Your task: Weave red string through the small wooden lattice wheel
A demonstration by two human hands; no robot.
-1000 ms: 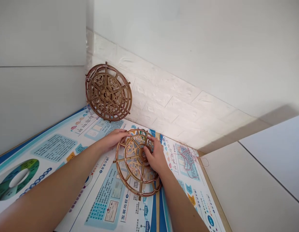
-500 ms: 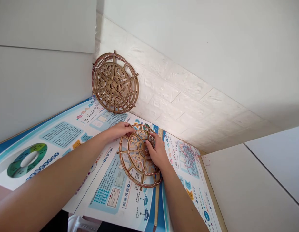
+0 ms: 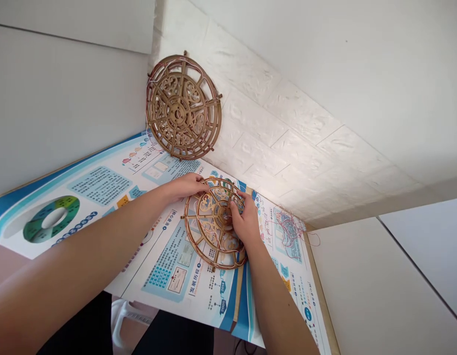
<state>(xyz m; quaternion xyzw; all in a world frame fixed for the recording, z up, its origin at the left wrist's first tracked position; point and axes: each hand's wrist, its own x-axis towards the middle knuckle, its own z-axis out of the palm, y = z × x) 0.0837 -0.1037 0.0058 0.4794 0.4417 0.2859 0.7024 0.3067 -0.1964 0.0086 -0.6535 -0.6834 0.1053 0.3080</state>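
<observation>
A round, gold-brown openwork lamp frame (image 3: 221, 213), with spokes, scrolled cut-outs and thin red and white wires along it, is tilted over the printed sheets. My left hand (image 3: 188, 186) grips its upper-left rim, fingers closed around the edge and fingertips partly hidden. On the right side my right hand (image 3: 246, 217) holds the same frame, thumb near the hub and fingers curled over the ring. Several similar round frames (image 3: 178, 113) lean in a stack against the wall at the back left, wires hanging from them.
A tangle of thin red and white wire (image 3: 290, 228) lies at the table's right side. Printed poster sheets (image 3: 102, 185) cover the table. A white brick-pattern wall (image 3: 265, 123) stands behind, with pale panels (image 3: 65, 93) at left and right. Below the edge is a white plastic stool (image 3: 121, 320).
The view has tilted down, so the table and frames sit higher in the picture. Both hands keep hold of the lamp frame, with little visible change in grip.
</observation>
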